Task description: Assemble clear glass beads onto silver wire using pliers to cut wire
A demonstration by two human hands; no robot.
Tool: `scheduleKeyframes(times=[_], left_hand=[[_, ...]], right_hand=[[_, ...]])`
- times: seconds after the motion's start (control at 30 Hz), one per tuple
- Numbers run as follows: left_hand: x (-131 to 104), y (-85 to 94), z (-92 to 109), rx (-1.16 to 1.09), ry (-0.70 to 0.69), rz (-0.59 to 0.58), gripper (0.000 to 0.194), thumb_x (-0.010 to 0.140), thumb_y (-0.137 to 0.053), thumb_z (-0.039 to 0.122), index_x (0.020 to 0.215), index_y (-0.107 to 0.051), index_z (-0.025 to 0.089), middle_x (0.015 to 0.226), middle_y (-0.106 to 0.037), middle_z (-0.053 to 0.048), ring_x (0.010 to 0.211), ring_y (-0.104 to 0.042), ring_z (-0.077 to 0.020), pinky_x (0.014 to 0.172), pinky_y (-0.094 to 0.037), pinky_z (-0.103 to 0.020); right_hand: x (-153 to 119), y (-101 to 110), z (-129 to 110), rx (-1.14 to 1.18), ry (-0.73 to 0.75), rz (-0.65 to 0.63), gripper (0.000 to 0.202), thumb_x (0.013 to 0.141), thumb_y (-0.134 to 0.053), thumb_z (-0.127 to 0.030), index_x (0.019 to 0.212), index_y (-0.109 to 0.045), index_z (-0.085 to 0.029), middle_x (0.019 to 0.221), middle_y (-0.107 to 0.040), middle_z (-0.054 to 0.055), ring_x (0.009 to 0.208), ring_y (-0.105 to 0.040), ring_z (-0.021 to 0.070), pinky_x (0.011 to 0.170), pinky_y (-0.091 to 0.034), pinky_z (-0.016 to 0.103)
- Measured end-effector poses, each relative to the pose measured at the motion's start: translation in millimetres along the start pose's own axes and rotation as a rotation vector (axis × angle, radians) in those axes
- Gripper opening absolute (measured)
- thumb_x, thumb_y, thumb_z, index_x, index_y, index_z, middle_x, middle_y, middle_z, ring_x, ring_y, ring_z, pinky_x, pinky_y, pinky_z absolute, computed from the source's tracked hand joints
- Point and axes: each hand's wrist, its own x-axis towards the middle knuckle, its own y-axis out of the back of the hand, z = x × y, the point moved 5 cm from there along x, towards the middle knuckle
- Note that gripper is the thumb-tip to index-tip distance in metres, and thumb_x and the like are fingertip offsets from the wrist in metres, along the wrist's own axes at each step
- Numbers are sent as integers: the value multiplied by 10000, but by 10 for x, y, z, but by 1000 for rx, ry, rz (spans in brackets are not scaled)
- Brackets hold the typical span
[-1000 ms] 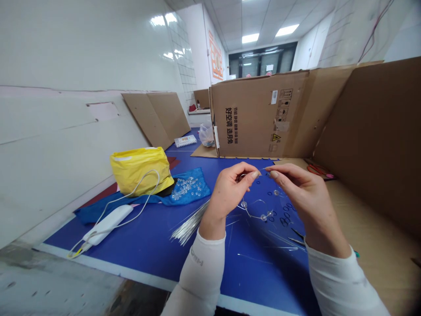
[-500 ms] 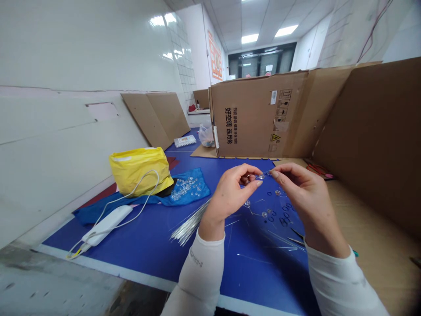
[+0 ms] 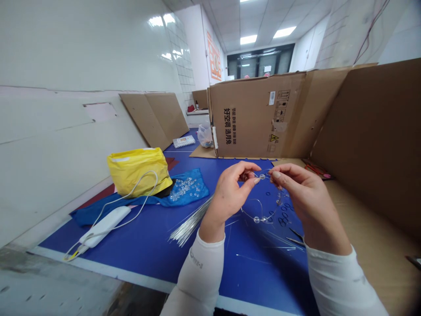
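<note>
Both hands meet over the blue table, pinching a thin wire strung with clear beads. My left hand [image 3: 235, 188] closes thumb and fingers on the wire at the left of one clear bead [image 3: 262, 177]. From the other side my right hand [image 3: 297, 186] pinches the wire. Below them the beaded wire [image 3: 261, 201] hangs in a loose loop, with two clear beads [image 3: 260, 219] at its low point. Black rings [image 3: 283, 218] lie on the table near my right hand. Whether the loop touches the table, I cannot tell.
A bundle of straight wires [image 3: 189, 226] lies left of my left forearm. Loose clear beads [image 3: 186, 188] rest on blue cloth beside a yellow bag [image 3: 140, 171]. A white power strip [image 3: 105, 226] is at left. Pliers [image 3: 297, 237] lie by my right wrist; a cardboard box [image 3: 256, 116] stands behind.
My fingers have shifted slightly, and the bead between them shows more clearly. The hanging beaded wire has swung into a wider, lower loop. The view has shifted slightly.
</note>
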Motion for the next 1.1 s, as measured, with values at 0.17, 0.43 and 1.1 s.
scheduleKeyframes(times=[0.17,0.43,1.1], left_hand=[[5,18,-26,-14,47,23,113,860,-669,152,971,-681,162,850,-692,-23,767,-636,-116,728,-515,-250],[12,94,-94,16,76,136,58,890,-628,206,891,-677,174,844,-696,-27,691,-626,-111,664,-527,-246],[19,122,-146,-167,167,151,89,853,-663,248,886,-678,166,796,-666,-5,616,-585,-80,592,-537,-209]], right_hand=[[-36,20,-59,-111,34,9,213,774,-778,-412,863,-745,-222,796,-702,23,697,-586,135,628,-465,270],[-59,-37,-91,-557,171,-112,461,762,-772,-448,1158,-714,-219,1030,-755,85,923,-692,250,873,-532,443],[-17,-3,-27,-113,-16,-64,213,738,-796,-395,862,-796,-222,811,-765,57,710,-658,174,659,-535,319]])
